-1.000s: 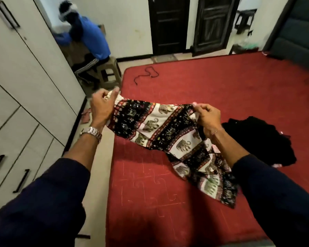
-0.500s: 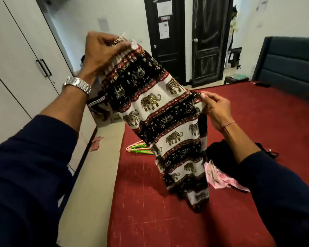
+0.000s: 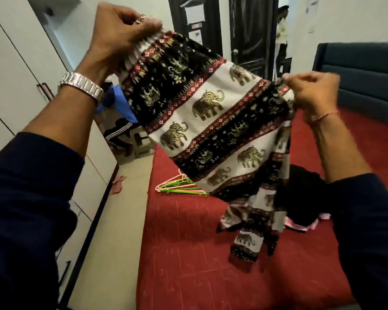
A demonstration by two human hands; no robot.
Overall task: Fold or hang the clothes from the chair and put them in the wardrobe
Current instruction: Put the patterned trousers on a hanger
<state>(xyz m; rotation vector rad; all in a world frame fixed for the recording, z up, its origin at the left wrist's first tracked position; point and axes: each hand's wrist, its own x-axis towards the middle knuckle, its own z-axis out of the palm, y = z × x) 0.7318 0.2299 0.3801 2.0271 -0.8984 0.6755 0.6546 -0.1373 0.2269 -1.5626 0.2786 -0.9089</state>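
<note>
left hand [image 3: 117, 34]: pinching trousers [image 3: 213, 121] waistband, raised | right hand [image 3: 311, 92]: gripping other edge, lower | trousers: hanging above red bed [image 3: 188, 253]

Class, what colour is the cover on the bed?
Deep red bed cover, plain with faint stitched marks; the head view shows it best.

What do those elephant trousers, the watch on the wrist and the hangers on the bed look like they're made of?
Elephant trousers: thin, soft woven cloth, probably light cotton or rayon; they drape and crumple loosely, matte print. Watch: metal link band, likely steel, going by its bright silvery shine. Hangers: probably plastic or plastic-coated wire, being thin rods in flat pink and bright green; too small to be sure.
</note>
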